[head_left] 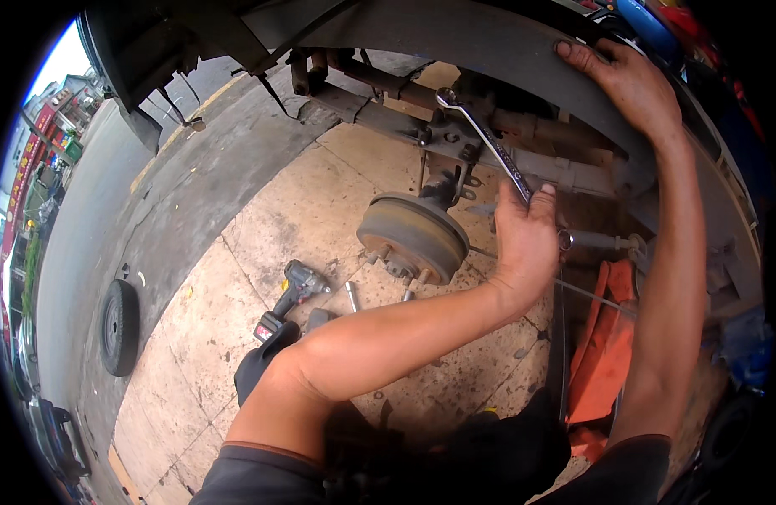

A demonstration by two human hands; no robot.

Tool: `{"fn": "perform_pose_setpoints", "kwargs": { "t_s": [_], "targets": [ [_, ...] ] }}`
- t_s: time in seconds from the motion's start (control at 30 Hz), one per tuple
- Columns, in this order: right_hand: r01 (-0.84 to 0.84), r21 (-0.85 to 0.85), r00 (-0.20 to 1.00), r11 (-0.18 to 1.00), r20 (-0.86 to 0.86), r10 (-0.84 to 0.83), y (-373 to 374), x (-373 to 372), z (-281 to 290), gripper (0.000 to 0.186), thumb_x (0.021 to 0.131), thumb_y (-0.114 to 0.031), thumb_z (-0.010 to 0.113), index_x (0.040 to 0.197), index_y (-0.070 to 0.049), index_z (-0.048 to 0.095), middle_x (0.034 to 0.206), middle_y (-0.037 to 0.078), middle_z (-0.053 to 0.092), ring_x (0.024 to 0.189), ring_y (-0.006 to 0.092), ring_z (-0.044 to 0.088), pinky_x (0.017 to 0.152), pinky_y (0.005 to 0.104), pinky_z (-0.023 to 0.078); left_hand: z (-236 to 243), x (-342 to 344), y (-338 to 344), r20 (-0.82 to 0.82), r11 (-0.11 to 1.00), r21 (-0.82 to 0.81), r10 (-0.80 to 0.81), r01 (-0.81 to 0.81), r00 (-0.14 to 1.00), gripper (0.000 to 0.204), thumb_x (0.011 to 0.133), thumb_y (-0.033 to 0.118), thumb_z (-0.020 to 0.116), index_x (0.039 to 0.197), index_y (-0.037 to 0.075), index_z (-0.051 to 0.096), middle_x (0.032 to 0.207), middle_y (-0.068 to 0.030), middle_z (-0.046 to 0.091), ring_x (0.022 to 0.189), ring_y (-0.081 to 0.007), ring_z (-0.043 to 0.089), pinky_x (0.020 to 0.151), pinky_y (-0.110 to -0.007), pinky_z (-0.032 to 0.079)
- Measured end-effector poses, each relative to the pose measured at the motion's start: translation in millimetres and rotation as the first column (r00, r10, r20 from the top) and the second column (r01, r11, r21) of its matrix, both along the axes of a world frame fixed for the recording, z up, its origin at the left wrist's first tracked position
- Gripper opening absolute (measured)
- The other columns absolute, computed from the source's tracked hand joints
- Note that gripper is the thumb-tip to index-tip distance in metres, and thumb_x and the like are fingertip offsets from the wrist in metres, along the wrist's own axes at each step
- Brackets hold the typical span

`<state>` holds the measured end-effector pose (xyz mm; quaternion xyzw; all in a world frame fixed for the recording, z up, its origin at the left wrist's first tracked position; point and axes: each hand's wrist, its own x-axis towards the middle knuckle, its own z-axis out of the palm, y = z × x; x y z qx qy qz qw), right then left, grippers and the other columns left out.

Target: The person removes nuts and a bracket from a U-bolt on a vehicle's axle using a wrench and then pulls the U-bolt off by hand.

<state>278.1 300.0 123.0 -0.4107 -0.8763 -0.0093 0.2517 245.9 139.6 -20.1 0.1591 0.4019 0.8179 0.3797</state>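
Observation:
My left hand [525, 244] is closed around a long double-ended ring wrench [487, 137]. One ring end points up and away by the axle and spring parts [455, 139]; whether it touches a bolt I cannot tell. The other ring end shows below my fist. My right hand [636, 84] grips the edge of the dark vehicle body panel [522, 59], thumb on its face and fingers partly hidden behind. Left of and below my left hand is a rusty brake drum [411, 236] with bare studs, no wheel on it.
On the tiled floor lie a cordless impact wrench [297, 290] and a metal socket [352, 296]. A loose tyre [119, 327] sits farther left, near the road. An orange-red metal stand or jack [602, 353] is under the vehicle, beside my right forearm. A thin rod crosses behind my left wrist.

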Motion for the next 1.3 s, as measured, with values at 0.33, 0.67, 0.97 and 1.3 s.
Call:
{"fn": "perform_pose_setpoints", "kwargs": {
  "t_s": [0.33,0.67,0.97,1.3],
  "targets": [
    [-0.002,-0.012,1.0,1.0,0.006,0.002,-5,2,2,0.103,0.068,-0.088,0.051,0.123,-0.002,0.064,0.101,0.02,0.07,0.097,0.0294,0.069,0.09,0.0388,0.049,-14,-211,-169,-0.395,0.557,-0.796,-0.776,0.239,0.492,0.029,0.093,0.025,0.066,0.102,-0.002,0.064,0.077,-0.0068,0.063,0.066,-0.014,0.061,0.063,-0.028,0.05],
    [0.035,0.048,0.999,0.998,-0.004,-0.035,-3,2,-3,0.112,0.065,-0.089,0.053,0.13,0.002,0.058,0.114,0.024,0.066,0.11,0.032,0.064,0.098,0.0384,0.045,-17,-240,-142,-0.737,0.607,-0.638,-0.661,-0.474,0.145,0.037,0.091,0.033,0.062,0.081,-0.002,0.057,0.061,-0.0172,0.055,0.057,-0.0361,0.055,0.06,-0.046,0.045],
    [0.048,0.046,0.999,0.998,-0.022,-0.047,3,0,-1,0.111,0.065,-0.087,0.055,0.129,0.004,0.058,0.114,0.026,0.066,0.108,0.0321,0.065,0.096,0.0377,0.046,28,-304,-69,-0.473,0.659,-0.363,-0.739,-0.659,-0.479,0.027,0.09,0.024,0.055,0.077,0.002,0.066,0.073,-0.0221,0.064,0.072,-0.04,0.063,0.065,-0.048,0.049],
    [0.072,-0.002,0.997,0.997,-0.034,-0.073,-1,1,-2,0.111,0.065,-0.086,0.058,0.129,0.004,0.058,0.108,0.025,0.068,0.102,0.0314,0.068,0.093,0.0355,0.048,36,-332,-15,-0.361,0.729,-0.3,-0.684,-0.616,-0.634,0.023,0.088,0.016,0.05,0.079,0.003,0.067,0.078,-0.0199,0.068,0.08,-0.0342,0.068,0.074,-0.045,0.053]
  ]
}}
